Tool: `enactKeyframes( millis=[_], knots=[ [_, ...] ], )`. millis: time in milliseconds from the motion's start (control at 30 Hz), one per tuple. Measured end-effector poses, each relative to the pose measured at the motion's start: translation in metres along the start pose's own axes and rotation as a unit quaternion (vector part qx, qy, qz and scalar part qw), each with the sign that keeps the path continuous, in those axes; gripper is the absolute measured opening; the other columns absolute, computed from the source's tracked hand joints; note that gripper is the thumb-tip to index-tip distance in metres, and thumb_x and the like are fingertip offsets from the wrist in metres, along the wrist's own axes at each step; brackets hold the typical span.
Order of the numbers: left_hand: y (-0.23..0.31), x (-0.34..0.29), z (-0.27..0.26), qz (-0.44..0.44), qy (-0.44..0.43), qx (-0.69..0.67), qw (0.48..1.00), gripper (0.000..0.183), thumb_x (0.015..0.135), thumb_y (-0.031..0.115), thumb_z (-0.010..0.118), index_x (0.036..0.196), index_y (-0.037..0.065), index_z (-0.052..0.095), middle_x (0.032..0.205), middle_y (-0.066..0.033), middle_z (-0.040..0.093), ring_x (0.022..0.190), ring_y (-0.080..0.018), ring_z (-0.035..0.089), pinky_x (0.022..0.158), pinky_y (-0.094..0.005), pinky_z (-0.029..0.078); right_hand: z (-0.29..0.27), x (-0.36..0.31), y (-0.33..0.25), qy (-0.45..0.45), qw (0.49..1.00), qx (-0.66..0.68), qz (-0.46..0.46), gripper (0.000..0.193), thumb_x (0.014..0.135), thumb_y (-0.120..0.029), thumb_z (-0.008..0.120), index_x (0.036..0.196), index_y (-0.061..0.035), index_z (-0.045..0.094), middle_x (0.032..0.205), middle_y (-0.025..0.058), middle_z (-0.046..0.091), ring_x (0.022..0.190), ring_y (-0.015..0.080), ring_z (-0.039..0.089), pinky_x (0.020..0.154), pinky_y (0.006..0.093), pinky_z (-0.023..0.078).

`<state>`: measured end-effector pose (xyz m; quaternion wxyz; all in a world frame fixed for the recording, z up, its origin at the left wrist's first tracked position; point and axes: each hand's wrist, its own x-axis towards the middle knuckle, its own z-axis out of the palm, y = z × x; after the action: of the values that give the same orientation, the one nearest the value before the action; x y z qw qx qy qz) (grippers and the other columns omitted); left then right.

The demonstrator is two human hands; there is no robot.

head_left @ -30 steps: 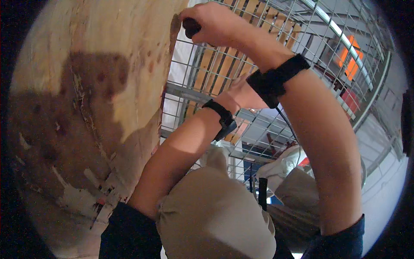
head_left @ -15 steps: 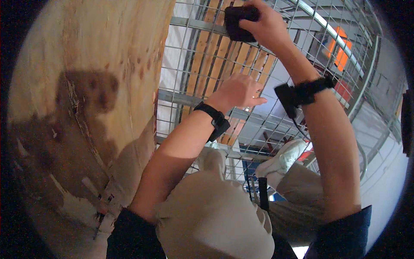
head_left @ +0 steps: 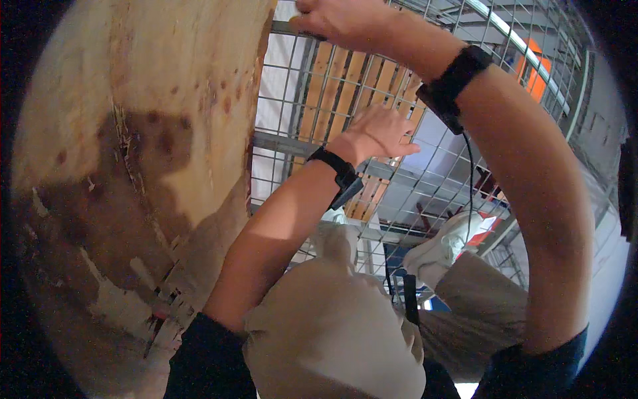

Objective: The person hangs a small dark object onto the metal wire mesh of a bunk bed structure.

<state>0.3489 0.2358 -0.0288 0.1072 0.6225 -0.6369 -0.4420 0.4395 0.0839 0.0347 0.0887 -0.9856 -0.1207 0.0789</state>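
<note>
My left hand (head_left: 382,131) hovers over or rests on the wire mesh (head_left: 282,110); contact cannot be told. Its fingers are loosely bent, its thumb stands apart, and nothing shows in it. My right hand (head_left: 342,23) is at the top edge, beside the plywood board (head_left: 219,46). Its fingers are curled and partly cut off by the frame. Only a dark sliver shows beneath them, so what they hold is hidden. A black strapped device sits on each wrist, the left one (head_left: 342,179) and the right one (head_left: 455,90).
The board fills the left side and carries a dark shadow. Wooden slats (head_left: 332,86) show behind the mesh. A metal rail (head_left: 518,43) and an orange item (head_left: 537,73) are at upper right. My shoe (head_left: 442,243) and bent leg are below, with a cable (head_left: 470,179) hanging from the right wrist.
My right hand has moved left and up toward the board. The black block it held is now out of sight. My left hand has barely moved; the view has shifted slightly.
</note>
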Motion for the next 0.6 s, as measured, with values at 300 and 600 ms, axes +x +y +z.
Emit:
enactKeyframes(
  millis=[300,600],
  knots=[
    [-0.003,-0.003,-0.003,-0.001,0.026,-0.029,0.999,0.047,0.081,0.058,0.065,0.089,0.013,0.074,0.079,-0.0155,0.07,0.08,-0.037,0.069,0.074,-0.0507,0.054,-0.041,-0.003,0.005,-0.173,0.98,-0.004,-0.095,0.011,0.091,-0.011,0.059,0.1,-0.0088,0.066,0.099,0.0074,0.065,0.101,0.0268,0.059,0.089,0.0419,0.047],
    [-0.004,-0.006,-0.003,-0.019,0.03,-0.038,0.999,0.053,0.084,0.062,0.06,0.092,0.012,0.073,0.081,-0.0191,0.07,0.08,-0.0408,0.068,0.074,-0.0526,0.053,-0.024,-0.047,0.03,-0.036,0.993,0.059,-0.097,0.006,0.087,-0.011,0.06,0.087,-0.0073,0.065,0.091,0.008,0.067,0.095,0.027,0.06,0.088,0.0422,0.046]
  ],
)
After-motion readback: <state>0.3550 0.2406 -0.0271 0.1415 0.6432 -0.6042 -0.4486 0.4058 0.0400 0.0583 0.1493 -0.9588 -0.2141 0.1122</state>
